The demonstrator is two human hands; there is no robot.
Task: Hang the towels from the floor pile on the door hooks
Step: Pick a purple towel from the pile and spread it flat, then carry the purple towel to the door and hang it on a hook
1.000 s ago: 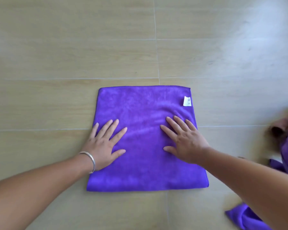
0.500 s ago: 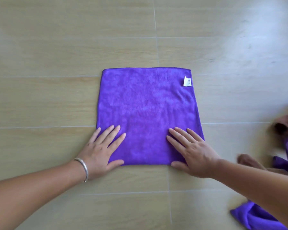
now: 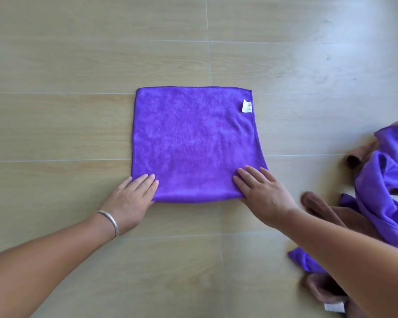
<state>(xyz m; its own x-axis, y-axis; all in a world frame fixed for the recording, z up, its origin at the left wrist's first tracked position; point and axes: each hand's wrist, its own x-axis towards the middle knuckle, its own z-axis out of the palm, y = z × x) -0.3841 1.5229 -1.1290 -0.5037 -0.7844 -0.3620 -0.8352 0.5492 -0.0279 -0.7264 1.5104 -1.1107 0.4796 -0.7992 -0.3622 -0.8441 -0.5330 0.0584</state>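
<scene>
The purple towel point(image 3: 194, 143) lay flat on the floor point(image 3: 55, 125), ahead of both hands; left hand point(image 3: 133, 196) and right hand point(image 3: 262, 193) pressed flat-fingered on its near corners, equally close.

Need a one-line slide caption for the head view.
Both hands, left hand and right hand, at the near corners of a flat purple towel on the floor, towel pile at right.

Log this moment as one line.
left hand flat on purple towel near corner | right hand same | pile right | nothing hung
</scene>
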